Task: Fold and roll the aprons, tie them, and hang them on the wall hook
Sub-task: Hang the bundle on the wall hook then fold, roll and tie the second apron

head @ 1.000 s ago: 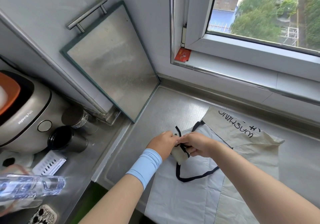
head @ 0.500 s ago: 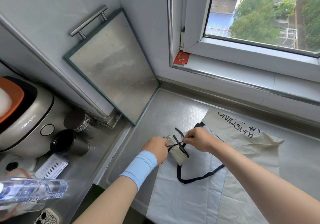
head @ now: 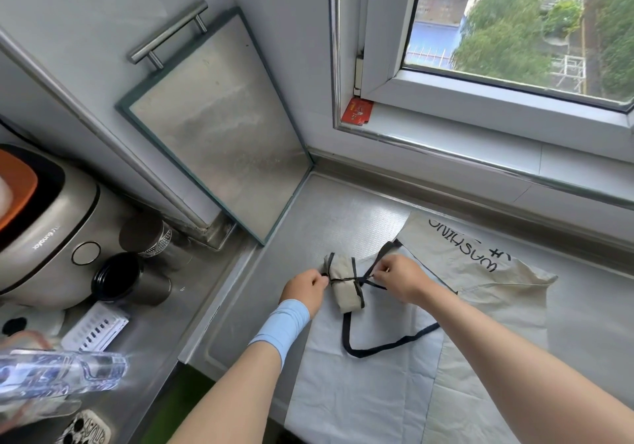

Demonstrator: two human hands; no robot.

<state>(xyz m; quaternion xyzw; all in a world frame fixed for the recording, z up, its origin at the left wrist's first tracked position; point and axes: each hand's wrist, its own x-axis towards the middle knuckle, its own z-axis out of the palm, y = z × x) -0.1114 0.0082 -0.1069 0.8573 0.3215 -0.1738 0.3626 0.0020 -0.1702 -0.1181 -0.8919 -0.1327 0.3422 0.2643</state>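
A small beige rolled apron [head: 344, 286] with black trim lies on the steel counter, a black strap cinched around its middle. My left hand [head: 304, 287] pinches one strap end at the roll's left side. My right hand [head: 398, 278] pinches the other strap end [head: 370, 274] just right of the roll, with the strap taut between my hands. A black strap loop [head: 380, 347] trails below the roll. Beneath lie flat aprons: a pale blue-white one [head: 360, 388] and a beige one [head: 480, 272] with black lettering. No wall hook is visible.
A steel board with a handle [head: 219, 128] leans on the wall at the back left. A rice cooker [head: 44, 234], dark cups [head: 120, 279] and a plastic bottle [head: 58, 375] crowd the lower left counter. A window sill [head: 480, 141] runs behind.
My hands have moved apart, drawing the strap tight around the roll. The roll now lies flatter on the counter, fully visible between them.
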